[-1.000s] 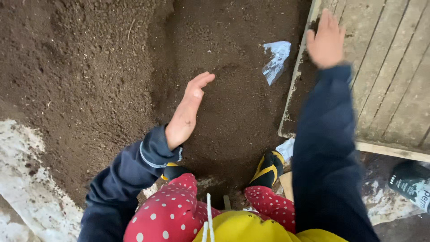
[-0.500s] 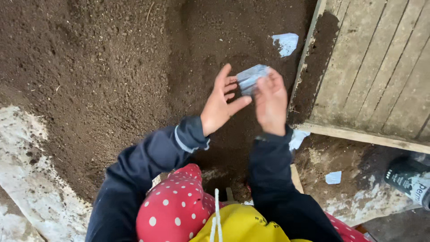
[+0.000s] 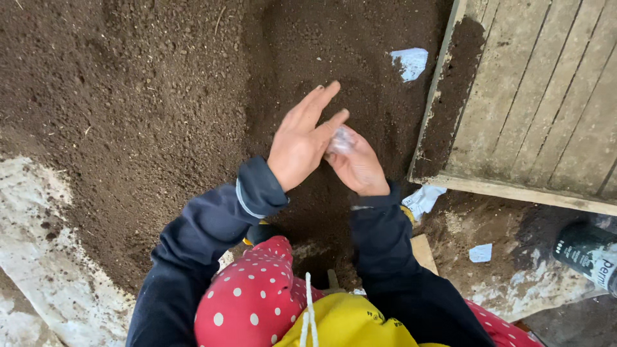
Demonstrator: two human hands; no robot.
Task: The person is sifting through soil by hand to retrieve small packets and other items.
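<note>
Both hands meet above a bed of dark soil (image 3: 148,96). My left hand (image 3: 301,138) is flat, fingers spread and pointing up-right, its palm laid against my right hand. My right hand (image 3: 357,164) is closed around a small pale, crumpled plastic piece (image 3: 340,140) that shows between the two hands. Dark blue sleeves cover both arms. Red trousers with white dots (image 3: 254,302) and a yellow garment (image 3: 347,321) fill the bottom of the view.
A weathered wooden board frame (image 3: 533,103) borders the soil on the right. A light blue plastic scrap (image 3: 411,62) lies on the soil near it. White scraps (image 3: 481,252) lie lower right, beside a dark bottle (image 3: 588,250). Pale sheeting (image 3: 45,257) covers the lower left.
My right hand came off the wooden board, took a pale plastic piece and moved down to the left. My left hand rose off the soil and now presses against the right hand.
</note>
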